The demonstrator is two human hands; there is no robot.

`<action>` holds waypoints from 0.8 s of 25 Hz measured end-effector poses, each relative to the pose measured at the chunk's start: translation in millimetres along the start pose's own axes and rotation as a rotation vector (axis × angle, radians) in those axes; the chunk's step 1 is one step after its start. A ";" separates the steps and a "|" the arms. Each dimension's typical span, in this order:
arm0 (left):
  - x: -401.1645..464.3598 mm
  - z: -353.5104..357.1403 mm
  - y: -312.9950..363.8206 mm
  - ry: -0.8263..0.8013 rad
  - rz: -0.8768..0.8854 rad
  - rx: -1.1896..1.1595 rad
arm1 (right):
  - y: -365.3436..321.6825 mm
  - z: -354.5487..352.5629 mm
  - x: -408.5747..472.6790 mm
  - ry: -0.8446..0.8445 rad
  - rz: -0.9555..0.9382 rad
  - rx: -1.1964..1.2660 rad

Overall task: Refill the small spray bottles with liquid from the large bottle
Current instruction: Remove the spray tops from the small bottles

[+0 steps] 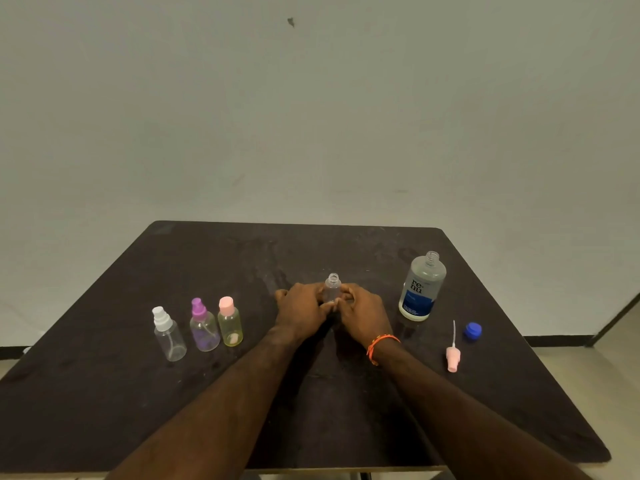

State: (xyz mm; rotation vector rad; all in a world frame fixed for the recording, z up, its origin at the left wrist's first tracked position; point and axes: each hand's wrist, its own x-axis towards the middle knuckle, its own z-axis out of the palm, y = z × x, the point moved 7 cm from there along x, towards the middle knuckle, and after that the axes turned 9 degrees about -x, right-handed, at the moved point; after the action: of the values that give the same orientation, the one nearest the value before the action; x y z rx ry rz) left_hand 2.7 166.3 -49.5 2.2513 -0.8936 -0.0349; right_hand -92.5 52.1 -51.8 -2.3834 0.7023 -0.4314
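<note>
A small clear bottle (332, 288) with its neck uncapped stands upright mid-table. My left hand (302, 307) and my right hand (362, 312) both hold it, fingers curled round its lower body from either side. The large clear bottle (421, 287) with a blue label stands uncapped to the right, partly filled. Its blue cap (472, 331) lies on the table further right. A pink spray head (453, 355) with a white dip tube lies near that cap. To the left stand three small bottles: a white-topped clear one (168, 335), a purple one (204, 326) and a yellow one with a pink cap (230, 322).
The dark table (346, 393) ends at a far edge against a pale wall. Its right edge drops to a tiled floor (588, 375). An orange band (379, 344) circles my right wrist.
</note>
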 end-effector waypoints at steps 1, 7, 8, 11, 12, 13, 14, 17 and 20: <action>0.6 -0.8 0.2 -0.023 -0.002 0.018 | 0.3 -1.4 0.0 -0.006 0.009 -0.007; -10.4 -30.9 12.5 -0.061 0.002 0.037 | -0.6 -31.9 -21.3 0.158 0.065 -0.146; -14.7 -40.7 17.0 -0.044 0.028 0.046 | -4.6 -36.8 -28.5 0.180 0.057 -0.175; -34.2 -78.6 22.6 0.017 0.093 0.089 | -28.5 -41.9 -54.4 0.207 -0.014 -0.213; -41.1 -92.1 21.0 0.034 0.109 0.100 | -38.6 -40.4 -62.8 0.210 -0.046 -0.209; -48.0 -105.3 18.6 0.045 0.129 0.118 | -48.8 -35.7 -69.6 0.201 -0.083 -0.202; -56.0 -119.0 13.2 0.058 0.147 0.146 | -59.6 -27.4 -75.2 0.177 -0.124 -0.193; -71.4 -157.3 -10.7 0.116 0.153 0.237 | -88.1 6.2 -80.8 0.065 -0.230 -0.170; -76.4 -179.1 -37.0 0.049 0.100 0.349 | -113.8 43.1 -77.0 -0.076 -0.295 -0.146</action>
State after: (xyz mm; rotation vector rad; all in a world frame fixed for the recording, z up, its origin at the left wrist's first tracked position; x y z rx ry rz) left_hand 14.2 339.9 45.4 2.5097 -1.0504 0.2377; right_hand -91.9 193.1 -22.4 -2.6380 0.3585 -0.4198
